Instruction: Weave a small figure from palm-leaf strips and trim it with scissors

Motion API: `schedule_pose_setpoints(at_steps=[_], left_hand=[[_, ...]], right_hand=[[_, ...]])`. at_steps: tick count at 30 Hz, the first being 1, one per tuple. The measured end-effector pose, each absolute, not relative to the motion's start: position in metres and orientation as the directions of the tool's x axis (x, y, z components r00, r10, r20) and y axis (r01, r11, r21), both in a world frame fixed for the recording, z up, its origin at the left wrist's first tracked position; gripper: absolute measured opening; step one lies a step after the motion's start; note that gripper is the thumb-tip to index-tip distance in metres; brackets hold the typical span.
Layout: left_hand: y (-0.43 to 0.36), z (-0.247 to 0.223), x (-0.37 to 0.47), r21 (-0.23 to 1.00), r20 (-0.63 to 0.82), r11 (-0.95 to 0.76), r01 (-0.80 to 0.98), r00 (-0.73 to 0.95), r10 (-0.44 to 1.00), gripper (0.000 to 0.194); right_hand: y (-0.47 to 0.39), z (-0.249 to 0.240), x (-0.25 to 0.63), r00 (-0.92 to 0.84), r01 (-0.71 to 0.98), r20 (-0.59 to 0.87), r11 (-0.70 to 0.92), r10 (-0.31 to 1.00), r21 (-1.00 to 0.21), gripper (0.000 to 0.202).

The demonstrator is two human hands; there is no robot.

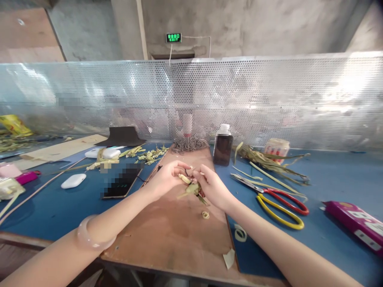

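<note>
Above the brown board (170,239), my left hand (170,177) and my right hand (208,185) are close together. Both have bent fingers pinched round a small, pale yellow-green woven piece (184,178). Green leaf ends (193,189) hang below the fingers, nearest my right hand. The fingertips partly hide the piece. A small pale curl (205,215) lies on the board below my hands.
Scissors (260,191), a dark bottle (223,147) and dry leaves (269,163) lie or stand to the right. A phone (122,183), white case (73,181) and pale curled pieces (152,154) are left. Grey cords (191,144) sit behind, before a perforated metal screen (239,91).
</note>
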State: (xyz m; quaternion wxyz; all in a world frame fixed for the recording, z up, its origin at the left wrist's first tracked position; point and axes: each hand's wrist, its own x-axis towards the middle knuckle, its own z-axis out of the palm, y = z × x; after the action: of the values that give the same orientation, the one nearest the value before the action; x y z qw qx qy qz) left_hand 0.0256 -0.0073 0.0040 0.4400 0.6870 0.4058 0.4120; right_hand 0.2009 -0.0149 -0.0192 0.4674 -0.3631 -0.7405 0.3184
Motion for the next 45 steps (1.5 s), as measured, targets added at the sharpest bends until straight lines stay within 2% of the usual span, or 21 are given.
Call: schedule_pose_setpoints(at_steps=[4, 10, 12, 14, 17, 19, 23, 28, 31, 34, 37, 39, 42, 45], left_hand=[[-0.006, 0.009, 0.025, 0.96, 0.18, -0.221, 0.171, 0.229, 0.957, 0.031], [-0.004, 0.014, 0.023, 0.945, 0.239, -0.273, 0.181, 0.189, 0.952, 0.031], [-0.005, 0.014, 0.022, 0.916, 0.283, -0.322, 0.238, 0.184, 0.941, 0.03], [-0.006, 0.015, 0.021, 0.873, 0.345, -0.394, 0.288, 0.207, 0.916, 0.029], [-0.012, 0.014, 0.021, 0.81, 0.432, -0.506, 0.297, 0.28, 0.857, 0.027], [-0.017, 0.011, 0.02, 0.777, 0.458, -0.557, 0.295, 0.343, 0.82, 0.027], [-0.023, -0.001, 0.012, 0.71, 0.39, -0.599, 0.37, 0.5, 0.773, 0.023], [-0.024, -0.007, 0.012, 0.619, 0.25, -0.614, 0.49, 0.618, 0.745, 0.023], [-0.025, -0.004, 0.019, 0.647, 0.18, -0.595, 0.477, 0.662, 0.727, 0.021], [-0.024, -0.001, 0.024, 0.668, 0.134, -0.558, 0.492, 0.659, 0.74, 0.026], [-0.025, 0.001, 0.025, 0.72, 0.088, -0.478, 0.504, 0.617, 0.782, 0.03], [-0.028, 0.003, 0.026, 0.724, 0.036, -0.436, 0.534, 0.603, 0.797, 0.03], [-0.033, 0.007, 0.027, 0.69, -0.003, -0.384, 0.613, 0.534, 0.846, 0.031], [-0.035, 0.008, 0.027, 0.706, -0.008, -0.35, 0.616, 0.501, 0.866, 0.033]], right_hand=[[-0.011, -0.013, 0.209, -0.323, 0.242, 0.301, 0.386, 0.897, -0.89, 0.036], [-0.009, -0.007, 0.215, -0.434, 0.317, 0.377, 0.53, 0.818, -0.787, 0.035], [-0.01, -0.007, 0.214, -0.444, 0.388, 0.424, 0.596, 0.789, -0.703, 0.025], [-0.011, -0.008, 0.212, -0.452, 0.461, 0.516, 0.685, 0.728, -0.564, 0.015], [-0.012, -0.01, 0.211, -0.474, 0.561, 0.61, 0.752, 0.635, -0.346, 0.018], [-0.013, -0.013, 0.211, -0.486, 0.61, 0.625, 0.749, 0.612, -0.259, 0.02], [-0.011, -0.023, 0.21, -0.572, 0.619, 0.567, 0.766, 0.593, -0.177, 0.016], [-0.01, -0.03, 0.214, -0.687, 0.634, 0.412, 0.771, 0.598, -0.064, 0.02], [-0.017, -0.023, 0.222, -0.712, 0.621, 0.353, 0.779, 0.606, -0.086, 0.022], [-0.028, -0.016, 0.233, -0.683, 0.629, 0.321, 0.752, 0.656, -0.198, 0.022], [-0.036, -0.02, 0.238, -0.623, 0.605, 0.364, 0.722, 0.692, -0.337, 0.022], [-0.04, -0.027, 0.237, -0.6, 0.559, 0.423, 0.734, 0.679, -0.386, 0.021], [-0.043, -0.037, 0.231, -0.609, 0.499, 0.496, 0.785, 0.619, -0.366, 0.006], [-0.044, -0.041, 0.227, -0.571, 0.487, 0.558, 0.795, 0.603, -0.361, 0.01]])
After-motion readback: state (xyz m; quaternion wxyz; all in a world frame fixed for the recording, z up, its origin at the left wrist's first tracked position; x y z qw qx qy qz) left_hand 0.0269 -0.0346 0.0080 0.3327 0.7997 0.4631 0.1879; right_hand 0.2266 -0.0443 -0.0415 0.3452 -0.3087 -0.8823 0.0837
